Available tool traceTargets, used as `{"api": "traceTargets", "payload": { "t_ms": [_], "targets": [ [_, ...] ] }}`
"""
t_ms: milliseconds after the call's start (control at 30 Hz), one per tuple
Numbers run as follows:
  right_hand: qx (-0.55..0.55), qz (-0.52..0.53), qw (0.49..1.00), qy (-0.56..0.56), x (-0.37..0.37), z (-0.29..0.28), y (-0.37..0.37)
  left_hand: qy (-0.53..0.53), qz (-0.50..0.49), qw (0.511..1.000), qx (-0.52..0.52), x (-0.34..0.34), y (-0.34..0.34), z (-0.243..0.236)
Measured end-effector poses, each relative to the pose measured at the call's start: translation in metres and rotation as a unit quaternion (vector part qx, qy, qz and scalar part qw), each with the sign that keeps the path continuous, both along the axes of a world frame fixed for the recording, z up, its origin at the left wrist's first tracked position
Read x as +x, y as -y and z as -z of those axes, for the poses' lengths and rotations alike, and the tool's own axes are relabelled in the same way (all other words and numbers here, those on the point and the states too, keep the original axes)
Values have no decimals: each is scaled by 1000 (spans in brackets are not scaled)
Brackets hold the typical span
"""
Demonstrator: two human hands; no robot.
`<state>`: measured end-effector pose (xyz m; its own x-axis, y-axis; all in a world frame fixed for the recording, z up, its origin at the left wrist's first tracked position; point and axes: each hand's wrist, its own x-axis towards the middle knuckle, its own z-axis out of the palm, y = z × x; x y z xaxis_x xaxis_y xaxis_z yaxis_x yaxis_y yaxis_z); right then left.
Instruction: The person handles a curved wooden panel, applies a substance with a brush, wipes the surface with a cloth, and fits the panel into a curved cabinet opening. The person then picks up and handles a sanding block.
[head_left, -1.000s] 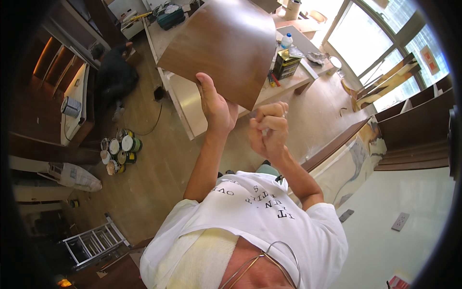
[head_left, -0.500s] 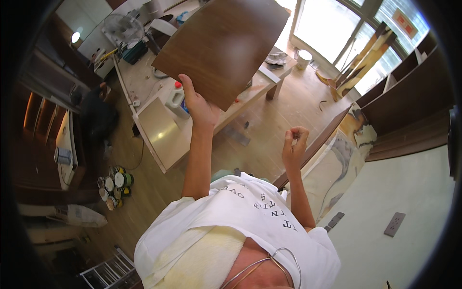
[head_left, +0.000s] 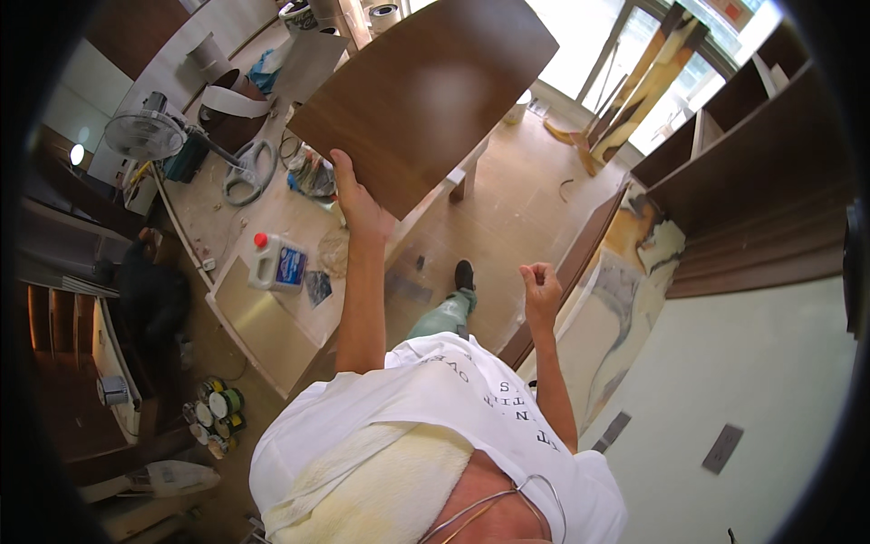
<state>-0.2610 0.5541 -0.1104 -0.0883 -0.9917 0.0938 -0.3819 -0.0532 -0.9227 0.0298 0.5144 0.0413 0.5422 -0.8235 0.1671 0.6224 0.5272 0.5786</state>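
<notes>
A brown wood-grain panel [head_left: 426, 109] rises in front of me, tilted, and hides part of the table behind it. My left hand [head_left: 364, 213] grips its lower edge, with the thumb on the near face. Lower and to the right, my right hand [head_left: 541, 295] is held in the air, fingers curled and pinched together. What they hold, if anything, I cannot make out. Left of my left forearm, a white jug [head_left: 277, 264] with a red cap and blue label stands on the long worktable [head_left: 217, 204].
A fan [head_left: 145, 136] and a grey ring-shaped stand [head_left: 250, 172] are at the table's far left. Several paint cans [head_left: 216, 405] stand on the floor at left, near a person in dark clothes [head_left: 154, 286]. To my right runs a dark shelf unit [head_left: 752, 172].
I have stepped forward and the view has swung right; the jug and fan now show more fully. The panel stays in my left hand. One of my legs has come into sight.
</notes>
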Motion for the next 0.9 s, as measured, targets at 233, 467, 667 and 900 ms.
{"api": "traceTargets", "payload": {
  "t_ms": [233,467,667,900],
  "targets": [
    [76,-62,988,-121,-9,30,175,59,-3,997,40,66,139,27],
    [71,-187,974,-107,40,44,326,116,-70,990,39,116,230,6],
    [114,-326,932,-111,93,129,449,131,-149,976,92,130,288,11],
    [212,-407,870,-177,161,261,601,122,-293,929,188,126,365,22]
  ]
}}
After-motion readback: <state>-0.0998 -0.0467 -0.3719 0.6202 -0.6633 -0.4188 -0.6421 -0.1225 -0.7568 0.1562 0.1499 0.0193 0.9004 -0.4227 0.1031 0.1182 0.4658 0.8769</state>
